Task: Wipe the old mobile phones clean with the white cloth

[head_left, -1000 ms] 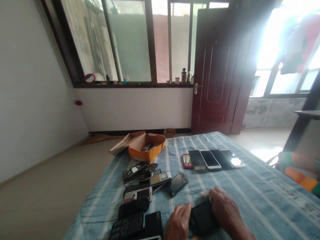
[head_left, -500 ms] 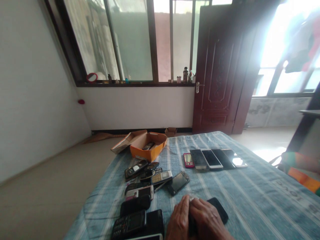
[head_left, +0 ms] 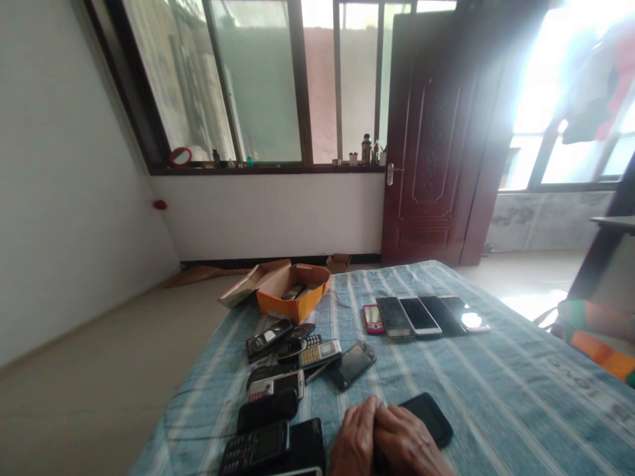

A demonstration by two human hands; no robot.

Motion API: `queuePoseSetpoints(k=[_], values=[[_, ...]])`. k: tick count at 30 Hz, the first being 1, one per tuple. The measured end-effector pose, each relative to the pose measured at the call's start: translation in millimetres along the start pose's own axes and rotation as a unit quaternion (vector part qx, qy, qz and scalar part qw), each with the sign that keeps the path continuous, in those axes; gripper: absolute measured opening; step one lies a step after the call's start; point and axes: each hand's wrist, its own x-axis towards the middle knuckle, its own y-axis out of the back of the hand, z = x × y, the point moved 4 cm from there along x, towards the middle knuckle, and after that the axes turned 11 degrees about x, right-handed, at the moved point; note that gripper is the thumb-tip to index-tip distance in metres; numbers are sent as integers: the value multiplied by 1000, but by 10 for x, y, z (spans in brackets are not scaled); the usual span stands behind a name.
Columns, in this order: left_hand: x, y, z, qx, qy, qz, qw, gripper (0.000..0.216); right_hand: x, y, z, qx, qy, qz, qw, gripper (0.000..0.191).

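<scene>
Left hand (head_left: 353, 439) and right hand (head_left: 407, 437) together over striped cloth (head_left: 501, 403)
The hands adjoin; their undersides are hidden, so the grip of either cannot be determined. Black smartphone (head_left: 430, 418) lies on the cloth, partly behind the right hand.

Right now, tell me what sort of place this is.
Probably a room in a home, though I can't be certain: a striped cloth covers the surface in front, a red-rimmed mirror stands among small items on the windowsill, and a panelled door is beside the window.
</scene>
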Motion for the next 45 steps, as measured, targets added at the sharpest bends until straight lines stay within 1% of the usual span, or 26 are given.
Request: queuePoseSetpoints(k=[4, 8, 13, 17, 20, 24, 27, 32, 34, 38, 42, 45], values=[[6, 14, 10, -7, 5, -5, 1000, 71, -22, -7, 6, -1, -5, 5, 1000, 16], [-11, -8, -9, -8, 13, -12, 1000, 73, -36, -27, 18, 11, -8, -16, 1000, 16], [-3, -1, -8, -13, 25, -28, 999, 76, -94, -96, 78, 9, -36, -30, 999, 9], [17, 33, 18, -41, 39, -38, 998, 82, -140, -135, 109, 2, -78, -56, 995, 21], [13, 38, 27, -59, 52, -42, 996, 84, -134, -117, 92, -4, -93, -74, 993, 21], [-2, 54, 42, -57, 56, -30, 996, 79, -100, -65, 84, -11, -123, -75, 989, 17], [-1, 98, 65, -46, 45, -6, 998, 76, -80, -46, 86, -1, -123, -73, 990, 14], [9, 170, 121, -21, 0, 26, 999, 78, -78, -17, 102, 21, -107, -52, 993, 14], [8, 176, 130, -14, 6, 31, 999, 78, -90, -10, 120, 26, -106, -40, 993, 13], [-5, 153, 143, 4, 26, 30, 999, 72, -116, -40, 140, 44, -89, -21, 995, 12], [-21, 150, 152, 62, 4, 46, 997, 75, -125, -55, 133, 36, -128, 37, 990, 18], [-26, 165, 159, 96, -30, 52, 994, 80, -111, -55, 96, 20, -151, 48, 987, 25]])
